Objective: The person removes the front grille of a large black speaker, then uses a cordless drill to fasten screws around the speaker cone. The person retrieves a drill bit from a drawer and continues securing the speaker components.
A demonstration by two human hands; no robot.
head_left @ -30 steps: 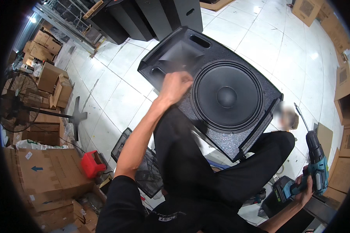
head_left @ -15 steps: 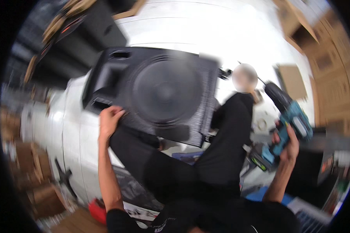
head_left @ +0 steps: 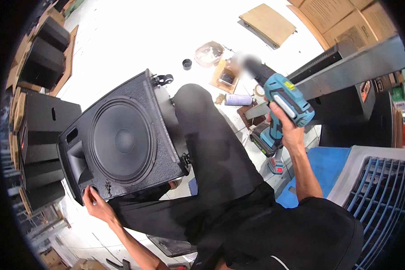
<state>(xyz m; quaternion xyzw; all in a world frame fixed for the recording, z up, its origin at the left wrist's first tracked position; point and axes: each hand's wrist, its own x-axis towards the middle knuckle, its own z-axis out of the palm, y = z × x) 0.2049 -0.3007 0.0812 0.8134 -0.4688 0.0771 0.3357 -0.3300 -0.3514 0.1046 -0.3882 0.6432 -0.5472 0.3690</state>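
A black loudspeaker cabinet (head_left: 166, 148) leans against my legs, its round woofer cone (head_left: 123, 140) facing up and casters on its right-hand end. At its near left corner, beside a port, is my left hand (head_left: 98, 206), thumb and fingers drawn together; what they pinch, if anything, is too small to make out. A cluster of small dark pieces, perhaps screws (head_left: 108, 188), lies on the cabinet face close by. My right hand (head_left: 287, 126) is wrapped around the handle of a teal cordless drill (head_left: 289, 100), raised to the right of my knee. Blur covers the drill's front tip.
Beyond my knee lie a purple-and-white can (head_left: 238, 100), an open carton (head_left: 222, 78), a plastic bag (head_left: 209, 54) and a small black cup (head_left: 187, 64). A wheeled board (head_left: 270, 24) is farther off. Black cabinets (head_left: 49, 121) line the left. A metal beam (head_left: 351, 67) runs at right.
My view has swung right, so the loudspeaker appears farther left and turned. The drill remains in my right hand, now nearer my knee. My left hand stays at the cabinet's near corner.
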